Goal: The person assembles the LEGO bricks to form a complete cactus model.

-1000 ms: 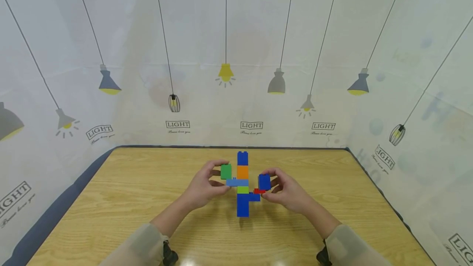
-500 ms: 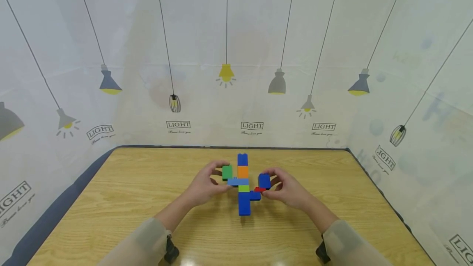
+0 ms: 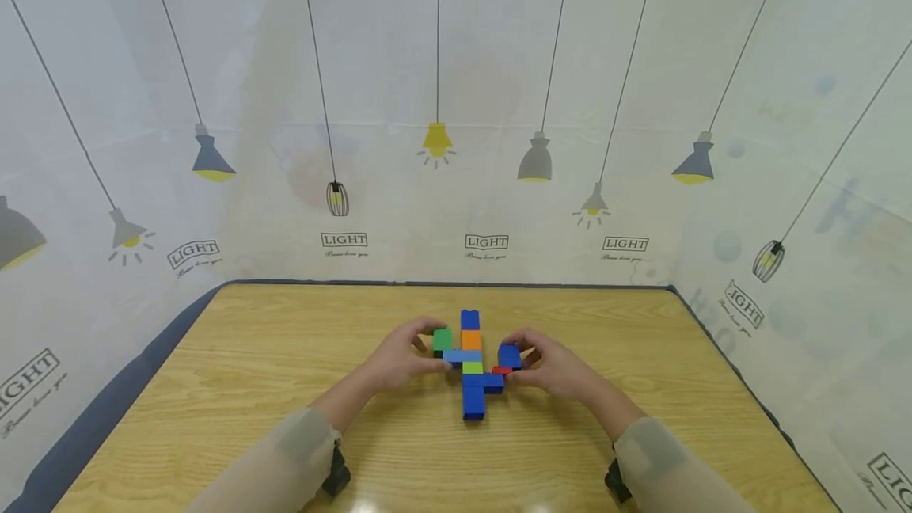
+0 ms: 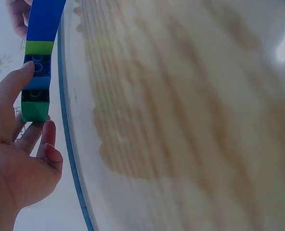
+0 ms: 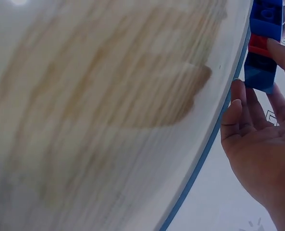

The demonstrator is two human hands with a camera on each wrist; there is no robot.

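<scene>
A toy building block figure is held between both hands over the table. Its column runs from a blue block (image 3: 469, 320) at the top through orange (image 3: 471, 340), light blue and lime blocks (image 3: 473, 368) to a blue block (image 3: 473, 402) at the bottom. My left hand (image 3: 399, 359) pinches the left arm, fingers at the green block (image 3: 442, 339) and thumb under the light blue block (image 3: 452, 356). On the right, my right hand (image 3: 559, 366) pinches the other arm's blue end block (image 3: 509, 355) and red piece (image 5: 258, 45). Hollow block undersides show in the left wrist view.
A wood-grain table (image 3: 285, 339) lies under the hands, with a dark blue border along its edges. Behind it and at both sides stands a pale cloth backdrop (image 3: 385, 204) printed with hanging lamps.
The figure's top has come down in the head view, so it looks shorter and its lower faces show more. Both hands have sunk slightly with it, still holding its arms.
</scene>
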